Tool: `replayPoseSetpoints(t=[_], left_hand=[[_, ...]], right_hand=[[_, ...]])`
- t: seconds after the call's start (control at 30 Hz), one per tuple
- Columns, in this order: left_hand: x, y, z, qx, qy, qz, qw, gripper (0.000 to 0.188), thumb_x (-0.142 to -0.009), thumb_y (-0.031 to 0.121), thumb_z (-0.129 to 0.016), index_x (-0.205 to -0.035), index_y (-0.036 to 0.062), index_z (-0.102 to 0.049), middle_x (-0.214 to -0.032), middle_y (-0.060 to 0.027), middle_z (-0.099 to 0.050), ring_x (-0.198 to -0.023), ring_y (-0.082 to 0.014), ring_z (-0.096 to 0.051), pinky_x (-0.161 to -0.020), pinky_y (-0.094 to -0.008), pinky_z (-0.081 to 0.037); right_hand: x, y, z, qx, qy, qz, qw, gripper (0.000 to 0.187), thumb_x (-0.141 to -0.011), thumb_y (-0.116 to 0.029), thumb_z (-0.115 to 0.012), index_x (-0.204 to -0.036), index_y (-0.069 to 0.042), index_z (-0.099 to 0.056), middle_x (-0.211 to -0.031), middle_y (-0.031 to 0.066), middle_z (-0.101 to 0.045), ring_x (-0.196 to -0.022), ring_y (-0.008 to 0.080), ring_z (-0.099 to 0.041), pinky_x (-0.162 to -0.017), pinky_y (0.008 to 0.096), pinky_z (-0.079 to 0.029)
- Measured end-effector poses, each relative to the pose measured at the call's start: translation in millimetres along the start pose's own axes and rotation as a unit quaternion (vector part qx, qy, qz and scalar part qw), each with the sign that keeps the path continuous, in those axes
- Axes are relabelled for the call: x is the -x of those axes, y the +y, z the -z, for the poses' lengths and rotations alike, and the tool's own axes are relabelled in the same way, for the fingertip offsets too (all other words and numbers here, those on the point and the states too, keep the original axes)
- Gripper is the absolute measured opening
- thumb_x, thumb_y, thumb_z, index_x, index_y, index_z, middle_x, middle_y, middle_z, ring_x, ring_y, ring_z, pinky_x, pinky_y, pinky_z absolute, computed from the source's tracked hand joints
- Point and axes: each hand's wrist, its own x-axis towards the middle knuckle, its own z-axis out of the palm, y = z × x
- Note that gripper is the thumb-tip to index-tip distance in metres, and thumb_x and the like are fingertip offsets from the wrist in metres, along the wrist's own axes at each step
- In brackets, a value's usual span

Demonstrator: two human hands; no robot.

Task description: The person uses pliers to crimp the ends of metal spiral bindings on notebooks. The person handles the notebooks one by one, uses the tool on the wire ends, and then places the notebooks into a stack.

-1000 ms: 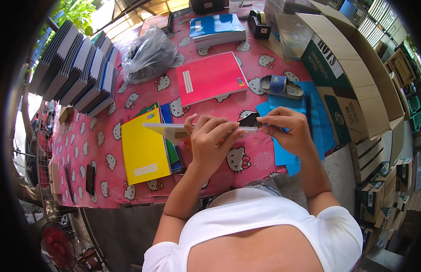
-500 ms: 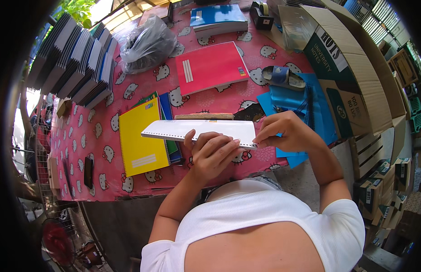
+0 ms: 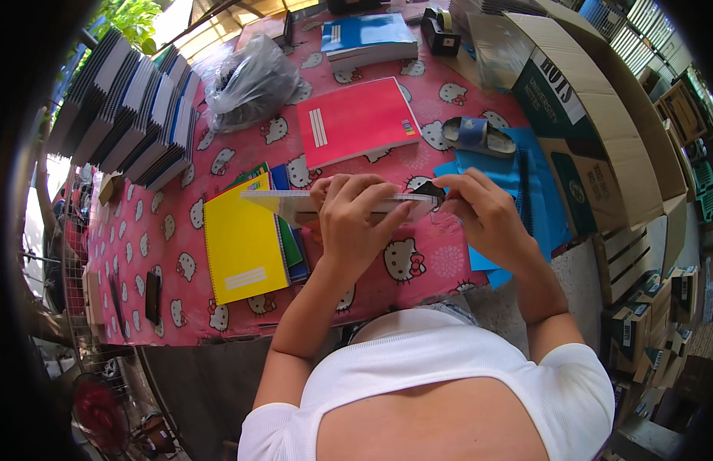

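Page block held above the table by the left hand, its right end met by the right hand

A page block (image 3: 276, 201) is held raised above the near middle of the table, tilted up so that a long, narrow white edge is shown. It is clasped near its middle by the left hand (image 3: 355, 215), the fingers laid across it and closed down on it. By the right hand (image 3: 483, 206) the right end is reached, with thumb and forefinger bent close together; whether anything is pinched between them cannot be told.

To the left, a yellow notebook (image 3: 245, 246) is laid flat, and by it a green notebook (image 3: 290, 244) and a blue notebook (image 3: 279, 176) are partly covered. Beyond the hands, a red notebook (image 3: 360, 123) is placed, with its white label lines toward the left. To the right, blue sheets (image 3: 488, 170) are spread, with black coils (image 3: 527, 198) and a blue slipper (image 3: 479, 136) set on them.

Farther out, a blue-topped stack (image 3: 369, 37) is seen near a black tape dispenser (image 3: 439, 32). A clear plastic bag (image 3: 253, 84) with dark contents is set toward the far left, beside tall notebook stacks (image 3: 130, 111). On the right, the table is flanked by an open cardboard box (image 3: 594, 115). The table is covered by a pink patterned cloth (image 3: 445, 257).
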Motion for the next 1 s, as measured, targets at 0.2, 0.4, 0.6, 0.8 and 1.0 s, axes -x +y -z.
replayPoseSetpoints(t=[0.2, 0.4, 0.6, 0.8, 1.0], left_hand=[[4, -5, -2, 0.000, -0.009, -0.010, 1.000, 0.023, -0.063, 0.022, -0.081, -0.081, 0.0117, -0.070, -0.079, -0.0013, -0.066, -0.078, -0.0188, -0.059, -0.085, -0.0342, -0.035], [7, -5, -2, -0.003, -0.012, -0.021, 1.000, 0.023, -0.062, 0.020, -0.081, -0.081, 0.0124, -0.070, -0.078, -0.0006, -0.066, -0.077, -0.0182, -0.058, -0.084, -0.0348, -0.034], [7, -5, -5, 0.002, -0.008, -0.013, 1.000, 0.021, -0.065, 0.022, -0.079, -0.081, 0.0150, -0.068, -0.078, 0.0026, -0.065, -0.078, -0.0161, -0.057, -0.088, -0.0379, -0.030], [10, -6, -4, -0.003, -0.004, -0.016, 1.000, 0.020, -0.065, 0.022, -0.079, -0.081, 0.0149, -0.068, -0.079, 0.0027, -0.065, -0.078, -0.0161, -0.057, -0.087, -0.0377, -0.029], [12, -4, -5, -0.002, 0.004, -0.018, 1.000, 0.022, -0.064, 0.021, -0.079, -0.081, 0.0147, -0.068, -0.078, 0.0023, -0.065, -0.076, -0.0164, -0.056, -0.087, -0.0374, -0.029]], right_hand=[[-6, -1, -3, -0.047, -0.011, -0.045, 0.998, 0.029, -0.083, 0.002, -0.062, -0.110, -0.004, -0.056, -0.082, 0.0116, -0.055, -0.075, 0.0212, -0.058, -0.061, 0.0297, -0.047], [-10, -5, 3, -0.083, -0.089, -0.032, 0.992, 0.022, -0.078, -0.001, -0.064, -0.098, -0.002, -0.055, -0.089, 0.0154, -0.058, -0.082, 0.0305, -0.061, -0.068, 0.0390, -0.048], [-9, 2, -1, -0.092, -0.055, -0.052, 0.993, 0.029, -0.075, 0.008, -0.065, -0.102, 0.000, -0.058, -0.083, 0.0111, -0.055, -0.080, 0.0236, -0.059, -0.067, 0.0311, -0.049], [-5, 2, -4, -0.015, -0.052, 0.002, 0.999, 0.030, -0.075, 0.008, -0.065, -0.104, 0.000, -0.058, -0.086, 0.0118, -0.056, -0.080, 0.0257, -0.062, -0.064, 0.0323, -0.050], [-10, -11, -12, 0.010, 0.039, 0.044, 0.998, 0.018, -0.078, 0.001, -0.066, -0.095, -0.001, -0.062, -0.083, 0.0122, -0.058, -0.074, 0.0290, -0.061, -0.060, 0.0341, -0.049]])
